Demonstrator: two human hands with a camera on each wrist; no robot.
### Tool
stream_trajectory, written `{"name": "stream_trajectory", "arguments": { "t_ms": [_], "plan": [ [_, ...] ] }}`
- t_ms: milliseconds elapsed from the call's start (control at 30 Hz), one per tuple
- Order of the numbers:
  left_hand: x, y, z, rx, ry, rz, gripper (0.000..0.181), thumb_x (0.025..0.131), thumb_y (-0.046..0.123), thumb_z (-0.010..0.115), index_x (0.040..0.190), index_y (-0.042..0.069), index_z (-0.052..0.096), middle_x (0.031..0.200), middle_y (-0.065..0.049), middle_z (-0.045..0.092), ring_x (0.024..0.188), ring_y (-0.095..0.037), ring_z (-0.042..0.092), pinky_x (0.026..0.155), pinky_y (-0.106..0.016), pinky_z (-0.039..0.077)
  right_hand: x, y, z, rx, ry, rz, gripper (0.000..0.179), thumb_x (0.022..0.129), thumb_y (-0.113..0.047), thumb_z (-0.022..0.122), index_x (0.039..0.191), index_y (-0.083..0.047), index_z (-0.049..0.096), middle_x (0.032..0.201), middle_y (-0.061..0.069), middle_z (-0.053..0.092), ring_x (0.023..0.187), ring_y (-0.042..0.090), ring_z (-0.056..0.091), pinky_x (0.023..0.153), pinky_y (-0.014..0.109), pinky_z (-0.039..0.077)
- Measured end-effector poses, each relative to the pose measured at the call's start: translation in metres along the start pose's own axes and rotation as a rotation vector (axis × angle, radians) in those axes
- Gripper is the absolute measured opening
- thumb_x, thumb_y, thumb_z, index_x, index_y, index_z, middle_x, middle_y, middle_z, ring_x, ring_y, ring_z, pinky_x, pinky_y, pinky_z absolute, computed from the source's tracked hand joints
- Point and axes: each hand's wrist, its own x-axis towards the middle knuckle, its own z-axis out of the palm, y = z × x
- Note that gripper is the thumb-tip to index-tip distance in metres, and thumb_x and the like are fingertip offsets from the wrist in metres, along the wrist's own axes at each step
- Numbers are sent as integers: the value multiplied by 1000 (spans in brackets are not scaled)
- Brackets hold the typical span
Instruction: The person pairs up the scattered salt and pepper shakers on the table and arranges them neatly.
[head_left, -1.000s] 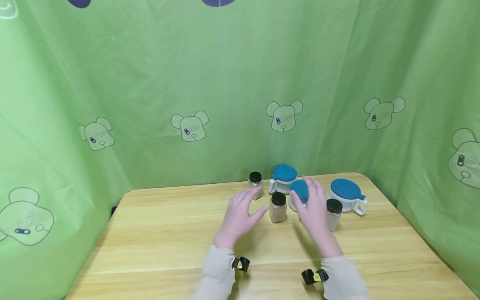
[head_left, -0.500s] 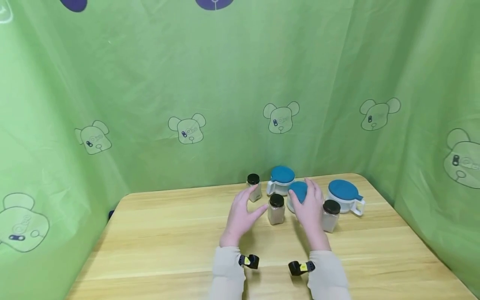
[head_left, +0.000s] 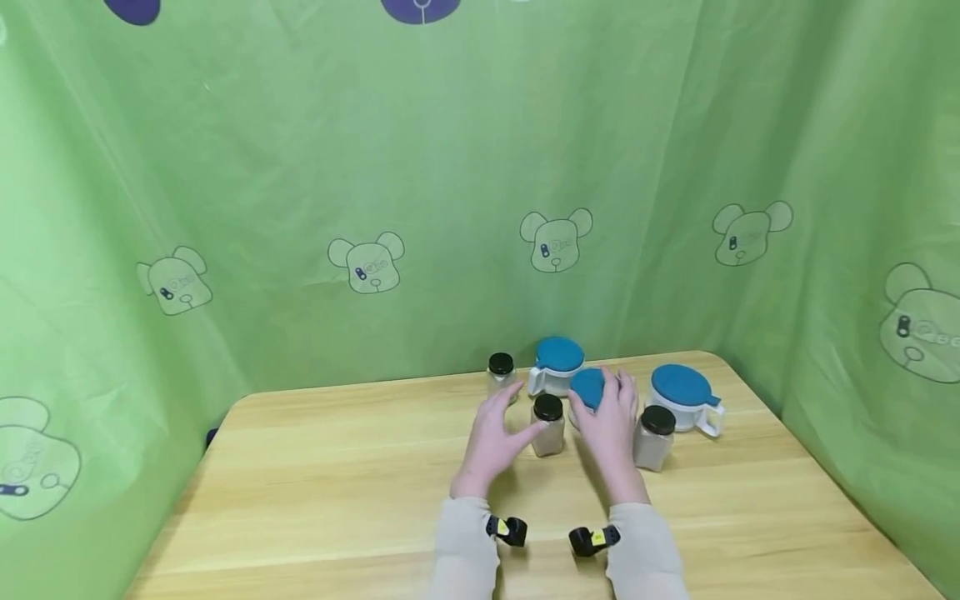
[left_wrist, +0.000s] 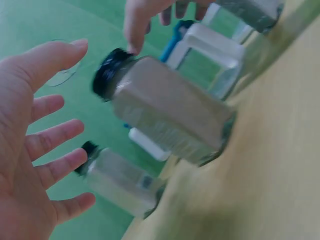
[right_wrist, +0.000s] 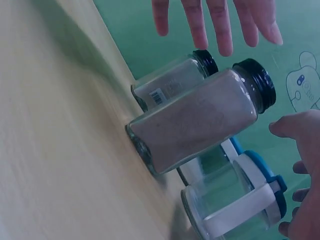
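A spice jar [head_left: 548, 435] with a black lid and pale brown contents stands upright between my two hands. My left hand [head_left: 487, 450] is to its left, fingers spread and thumb pointing at the jar; the left wrist view shows a gap between this hand and the jar [left_wrist: 170, 107]. On the other side is my right hand [head_left: 609, 429], its fingers loosely bent; in the right wrist view its thumb [right_wrist: 287, 126] is apart from the black lid [right_wrist: 261, 85]. Behind the right hand, partly hidden, stands a clear pot with a blue lid [head_left: 587, 387].
A second black-lidded jar [head_left: 501, 379] stands behind the left hand, a third jar [head_left: 654, 442] to the right of the right hand. Two more blue-lidded pots with white handles, one at the back [head_left: 558, 354], one at right [head_left: 681, 385], share the wooden table [head_left: 337, 483]. Green curtains surround it.
Both hands have moved closer together around the middle jar, the left hand going right and the right hand left. The head view has shifted slightly. The jars and pots stand where they were.
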Motion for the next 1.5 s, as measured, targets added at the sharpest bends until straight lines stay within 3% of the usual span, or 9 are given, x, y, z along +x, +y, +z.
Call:
{"name": "stream_trajectory", "arguments": {
  "t_ms": [400,633,1267,1500],
  "plan": [
    [1,-5,17,2,-37,-67,76,84,44,72,148,19,39,148,-6,49,135,-27,46,113,-51,36,2,12,5,10,-29,43,74,88,-29,69,147,-3,34,157,28,15,146,48,12,118,64,13],
    [2,-6,25,-8,-12,-62,71,85,38,73,146,18,43,143,-7,54,131,-28,50,111,-49,40,1,10,6,24,-39,80,76,87,-27,70,148,-4,32,158,27,14,144,50,15,116,65,16],
    [4,-3,33,9,-36,-76,67,87,33,72,145,16,45,140,-6,57,130,-26,52,111,-47,40,0,16,10,29,-29,93,81,87,-25,71,150,-2,26,157,31,12,143,53,14,115,67,18],
    [2,-1,35,85,-46,-82,65,87,35,72,143,12,47,142,-7,55,131,-26,52,111,-45,41,0,17,9,25,-36,99,82,87,-27,70,151,-3,23,158,30,10,143,53,14,114,68,18]
  ]
}}
